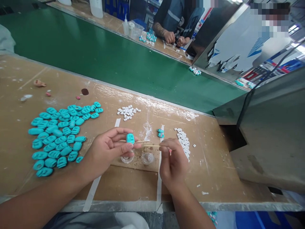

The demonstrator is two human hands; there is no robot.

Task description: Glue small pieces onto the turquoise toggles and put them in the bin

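My left hand (111, 146) pinches a small turquoise molded piece (130, 138) between thumb and fingers, above the work board. In my right hand (173, 160) is a thin wooden stick (151, 145), its tip pointing left toward the piece. A second thin stick (142, 141) shows just above it; what supports it I cannot make out. Below the hands stand small clear cups (147, 158) on a brown board (140, 166). Two turquoise pieces with white and pink parts (160, 133) lie beyond my right hand. Small white parts (183, 141) are spread beside it.
Many turquoise pieces (57, 136) cover the table's left side. Another heap of white parts (128, 112) lies farther back. A green conveyor belt (107, 60) runs behind the table, with a co-worker's hands (175, 38) across it. A metal housing (269, 136) stands at right.
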